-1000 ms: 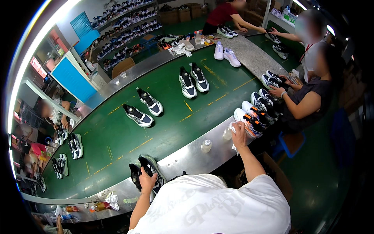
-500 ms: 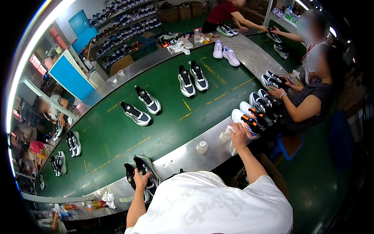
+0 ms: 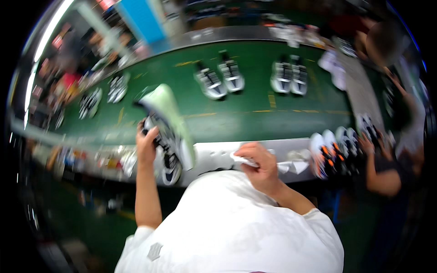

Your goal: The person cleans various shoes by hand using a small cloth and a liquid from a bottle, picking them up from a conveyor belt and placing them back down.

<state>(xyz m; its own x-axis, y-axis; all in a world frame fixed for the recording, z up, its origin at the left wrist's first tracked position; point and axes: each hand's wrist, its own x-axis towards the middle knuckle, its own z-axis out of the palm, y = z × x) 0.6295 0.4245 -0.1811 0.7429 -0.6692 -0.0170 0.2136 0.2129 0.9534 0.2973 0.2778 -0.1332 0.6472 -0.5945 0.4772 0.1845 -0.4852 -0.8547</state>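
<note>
My left hand (image 3: 146,142) is closed around a sneaker (image 3: 176,119), raised and tilted, its pale green and white sole turned toward the right. Just below it a matching dark and white sneaker (image 3: 171,169) rests at the metal ledge, partly covered by the raised one. My right hand (image 3: 261,167) pinches a crumpled white cloth (image 3: 245,160) over the ledge, to the right of the shoes and apart from them. Motion blurs both hands and the raised shoe.
On the green conveyor belt (image 3: 236,120) stand two pairs of dark and white sneakers (image 3: 233,75), with more at far left. The metal ledge (image 3: 214,152) holds white cloth or paper (image 3: 293,166) and orange-marked sneakers (image 3: 321,154). At right a co-worker's hand (image 3: 367,144) touches shoes.
My left hand has lifted one sneaker off the ledge and tipped it sole outward. With the white cloth, my right hand has come left, nearer the shoes. The whole view has turned.
</note>
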